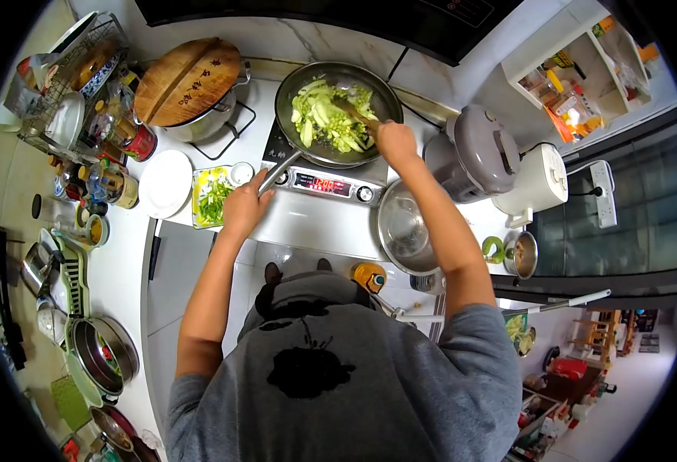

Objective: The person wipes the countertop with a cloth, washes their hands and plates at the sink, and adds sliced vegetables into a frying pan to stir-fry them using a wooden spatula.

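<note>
The frying pan (338,112) sits on the induction cooker (323,173) against the back wall, filled with pale green chopped vegetables (329,115). The right hand (395,142) is closed around the handle of a wooden spatula (351,110) at the pan's near right rim, the blade lying in among the vegetables. The left hand (244,204) is wrapped around the end of the pan handle (277,171), which runs down and to the left from the pan's near edge.

Just left of the pan handle lies a small plate of cut green chili (212,199), with a little white dish (241,173) touching its far corner, and a round white plate (165,183) just beyond that. Further left of the pan stands a steel pot covered by a round wooden lid (188,81) — it rests on a black gas-burner grate. Left again, a wire dish rack (69,85) holds bowls, with jars and bottles crowded below it.

To the right of the pan, near the person's forearm, an empty steel bowl (404,227) sits on the counter edge. Beyond it stand a grey rice cooker (473,150) and a white appliance (539,177) — both close to the wall. A small steel cup (522,254) stands near the bowl's right side.
</note>
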Demonstrator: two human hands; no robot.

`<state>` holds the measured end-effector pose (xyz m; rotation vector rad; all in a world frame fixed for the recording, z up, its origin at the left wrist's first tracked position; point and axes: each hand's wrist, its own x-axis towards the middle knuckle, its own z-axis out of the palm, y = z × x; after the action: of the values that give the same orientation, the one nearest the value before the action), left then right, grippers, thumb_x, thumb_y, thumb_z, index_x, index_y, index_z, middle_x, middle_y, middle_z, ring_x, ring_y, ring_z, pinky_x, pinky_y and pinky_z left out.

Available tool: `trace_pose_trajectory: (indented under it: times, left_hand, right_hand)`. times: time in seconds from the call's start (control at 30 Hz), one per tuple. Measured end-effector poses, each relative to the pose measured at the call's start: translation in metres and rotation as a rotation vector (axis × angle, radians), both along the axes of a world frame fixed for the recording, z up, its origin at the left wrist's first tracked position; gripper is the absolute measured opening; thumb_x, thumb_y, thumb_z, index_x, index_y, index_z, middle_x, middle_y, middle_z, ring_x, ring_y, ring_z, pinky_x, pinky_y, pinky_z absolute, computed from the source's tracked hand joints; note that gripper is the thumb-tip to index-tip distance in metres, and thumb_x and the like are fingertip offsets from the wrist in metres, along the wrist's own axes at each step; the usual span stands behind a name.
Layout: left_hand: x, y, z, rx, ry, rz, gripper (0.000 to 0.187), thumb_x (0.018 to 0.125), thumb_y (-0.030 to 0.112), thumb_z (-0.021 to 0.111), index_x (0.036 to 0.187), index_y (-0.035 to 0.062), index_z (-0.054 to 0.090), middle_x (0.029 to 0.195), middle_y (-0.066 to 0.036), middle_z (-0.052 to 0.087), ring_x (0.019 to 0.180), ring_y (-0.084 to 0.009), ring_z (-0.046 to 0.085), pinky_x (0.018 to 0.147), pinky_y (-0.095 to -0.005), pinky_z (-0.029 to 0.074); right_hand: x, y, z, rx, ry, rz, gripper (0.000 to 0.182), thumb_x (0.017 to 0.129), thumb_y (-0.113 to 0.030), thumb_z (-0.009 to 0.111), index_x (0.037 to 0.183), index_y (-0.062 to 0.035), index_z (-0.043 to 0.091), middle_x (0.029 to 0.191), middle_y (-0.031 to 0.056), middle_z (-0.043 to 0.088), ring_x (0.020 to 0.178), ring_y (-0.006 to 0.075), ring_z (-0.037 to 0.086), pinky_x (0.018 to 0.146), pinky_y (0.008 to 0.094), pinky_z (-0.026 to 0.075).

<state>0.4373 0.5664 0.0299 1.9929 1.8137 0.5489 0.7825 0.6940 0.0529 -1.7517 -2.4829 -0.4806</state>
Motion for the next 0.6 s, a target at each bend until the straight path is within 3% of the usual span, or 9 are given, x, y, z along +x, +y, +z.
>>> trace_pose_trajectory:
  times: [0.13, 0.2, 0.3, 0.33, 0.4, 0.47, 0.5, 0.6]
  left_hand:
    - [0.001, 0.000, -0.004, 0.049, 0.005, 0.001, 0.048, 0.087, 0.034, 0.066, 0.130, 0.0161, 0.058, 0.080, -0.018, 0.069, 0.073, -0.0363, 0.067, 0.069, -0.0461, 0.052]
    - [0.002, -0.001, 0.006, -0.025, 0.010, 0.011, 0.048, 0.086, 0.033, 0.066, 0.131, 0.0160, 0.057, 0.087, -0.019, 0.069, 0.078, -0.0367, 0.067, 0.071, -0.0462, 0.052]
    - [0.004, 0.000, 0.008, -0.058, 0.015, 0.011, 0.049, 0.086, 0.033, 0.066, 0.131, 0.0162, 0.056, 0.090, -0.019, 0.070, 0.081, -0.0366, 0.067, 0.072, -0.0460, 0.053]
    - [0.004, 0.000, 0.007, -0.057, 0.016, 0.011, 0.048, 0.086, 0.033, 0.066, 0.131, 0.0162, 0.056, 0.090, -0.019, 0.070, 0.081, -0.0365, 0.068, 0.072, -0.0459, 0.053]
    - [0.004, 0.001, 0.004, -0.059, 0.023, 0.003, 0.048, 0.086, 0.033, 0.066, 0.131, 0.0164, 0.056, 0.090, -0.019, 0.070, 0.081, -0.0366, 0.067, 0.072, -0.0460, 0.053]
    - [0.002, 0.001, 0.003, -0.065, 0.024, 0.004, 0.048, 0.086, 0.033, 0.066, 0.131, 0.0166, 0.056, 0.090, -0.019, 0.070, 0.081, -0.0367, 0.067, 0.072, -0.0462, 0.053]
    - [0.002, 0.000, 0.002, -0.070, 0.021, 0.004, 0.048, 0.086, 0.033, 0.066, 0.131, 0.0167, 0.056, 0.090, -0.019, 0.070, 0.081, -0.0367, 0.067, 0.072, -0.0464, 0.053]
    - [0.001, 0.001, -0.001, -0.030, 0.014, 0.001, 0.049, 0.086, 0.034, 0.066, 0.131, 0.0175, 0.056, 0.085, -0.018, 0.069, 0.077, -0.0361, 0.067, 0.070, -0.0462, 0.052]
  right_hand:
    - [0.014, -0.065, 0.107, -0.023, 0.029, -0.130, 0.018, 0.083, -0.020, 0.060, 0.089, -0.0168, 0.076, 0.081, 0.0135, 0.067, 0.065, 0.0304, 0.067, 0.059, 0.0417, 0.054]
    - [0.018, -0.083, 0.137, -0.105, 0.009, -0.094, 0.017, 0.081, -0.021, 0.062, 0.086, -0.0122, 0.075, 0.082, 0.0146, 0.068, 0.067, 0.0316, 0.068, 0.060, 0.0429, 0.054]
    - [0.007, -0.082, 0.125, -0.293, -0.083, -0.167, 0.018, 0.079, -0.021, 0.063, 0.082, -0.0062, 0.074, 0.084, 0.0170, 0.069, 0.071, 0.0321, 0.069, 0.062, 0.0439, 0.054]
    - [0.006, -0.076, 0.105, -0.220, -0.018, -0.089, 0.019, 0.078, -0.020, 0.063, 0.077, -0.0029, 0.072, 0.082, 0.0184, 0.069, 0.073, 0.0322, 0.069, 0.063, 0.0442, 0.054]
    - [-0.004, -0.051, 0.066, -0.172, 0.075, -0.130, 0.018, 0.078, -0.019, 0.062, 0.076, -0.0041, 0.071, 0.078, 0.0179, 0.069, 0.071, 0.0326, 0.069, 0.062, 0.0436, 0.054]
    - [0.003, -0.015, 0.027, -0.035, 0.099, -0.135, 0.016, 0.082, -0.024, 0.063, 0.084, -0.0133, 0.074, 0.079, 0.0160, 0.068, 0.068, 0.0324, 0.067, 0.061, 0.0445, 0.054]
    - [-0.003, -0.011, 0.027, 0.031, 0.114, -0.137, 0.015, 0.084, -0.027, 0.064, 0.089, -0.0179, 0.075, 0.079, 0.0150, 0.067, 0.067, 0.0324, 0.067, 0.061, 0.0449, 0.054]
    - [0.008, -0.011, 0.052, 0.073, 0.140, -0.130, 0.014, 0.084, -0.025, 0.064, 0.089, -0.0176, 0.075, 0.081, 0.0150, 0.067, 0.066, 0.0322, 0.066, 0.060, 0.0446, 0.054]
